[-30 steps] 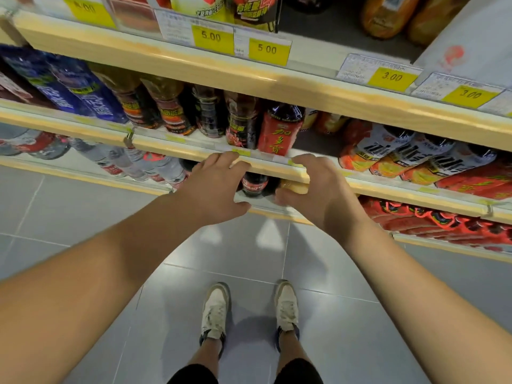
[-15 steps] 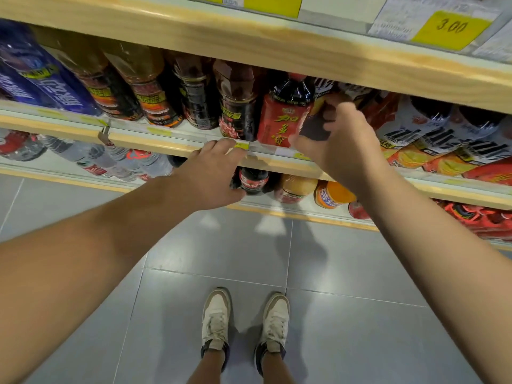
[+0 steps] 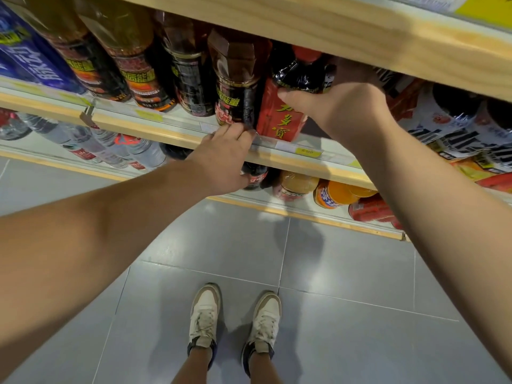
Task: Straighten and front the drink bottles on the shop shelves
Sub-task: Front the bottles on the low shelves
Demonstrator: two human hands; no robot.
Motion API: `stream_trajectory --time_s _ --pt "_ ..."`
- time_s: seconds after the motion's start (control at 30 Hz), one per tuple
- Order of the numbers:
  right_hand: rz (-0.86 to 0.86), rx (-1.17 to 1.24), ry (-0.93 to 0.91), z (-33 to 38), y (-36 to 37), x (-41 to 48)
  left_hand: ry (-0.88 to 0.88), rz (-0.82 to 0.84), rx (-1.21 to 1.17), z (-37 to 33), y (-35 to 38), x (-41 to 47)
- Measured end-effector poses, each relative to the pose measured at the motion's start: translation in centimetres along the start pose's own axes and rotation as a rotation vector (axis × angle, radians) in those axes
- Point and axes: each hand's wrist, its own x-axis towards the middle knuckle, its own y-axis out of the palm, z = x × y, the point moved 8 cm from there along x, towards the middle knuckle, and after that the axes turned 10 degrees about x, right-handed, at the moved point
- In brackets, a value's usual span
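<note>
A dark tea bottle with a red label and red cap (image 3: 279,112) stands at the front of the middle shelf (image 3: 155,131). My right hand (image 3: 340,106) reaches in from the right and grips its neck, thumb on the near side. My left hand (image 3: 224,159) rests on the shelf's front rail, its fingertips touching the base of the black-labelled brown bottle (image 3: 235,87) just left of the red one. Further left stand more dark energy-drink bottles (image 3: 191,76) and amber ones (image 3: 133,70).
Blue-labelled bottles (image 3: 30,62) fill the far left, white-and-black labelled ones (image 3: 454,128) the right. The lower shelf holds water bottles (image 3: 91,145), a cola bottle (image 3: 253,177) and orange drinks (image 3: 332,194). A wooden shelf edge (image 3: 332,31) hangs overhead. Grey tiles and my shoes are below.
My right hand has risen from the lower shelf rail into the middle shelf and taken hold of the red-labelled bottle. My left hand crept up to the rail and the view moved closer.
</note>
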Motion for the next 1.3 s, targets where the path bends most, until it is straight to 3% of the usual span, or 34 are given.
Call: stream_trajectory --time_s 0.13,0.2,0.33,0.4,0.53,0.73,0.9,1.13,1.3 --pt "-0.114 0.041 -0.083 -1.5 0.1 0.9 0.019 -0.008 0.000 0.0 0.3 0.1" --pt "0.025 -0.133 -0.081 -1.5 1.4 1.7 0.026 -0.005 0.003 0.0 0.5 0.1" --pt "0.073 -0.042 0.016 -2.1 0.9 1.6 0.029 0.002 -0.001 0.0 0.7 0.0" --pt "-0.014 0.012 -0.006 -2.5 0.1 1.1 0.026 -0.001 -0.002 0.0 0.7 0.0" --pt "0.144 0.079 -0.022 -2.3 1.9 1.5 0.017 -0.010 0.010 0.2 0.7 0.0" --pt "-0.145 0.011 -0.242 -1.1 1.2 0.8 0.012 0.009 0.001 0.2 1.1 0.0" --pt "-0.357 0.152 -0.484 -0.1 0.3 -2.2 0.018 0.051 -0.007 -0.1 1.2 0.0" --pt "-0.381 0.339 -0.245 -4.4 -0.1 -3.7 0.019 0.034 -0.061 -0.6 0.2 -0.1" --pt "-0.393 0.548 -0.215 -5.3 -1.7 -7.0 0.057 0.051 -0.030 -1.7 -0.1 -0.7"
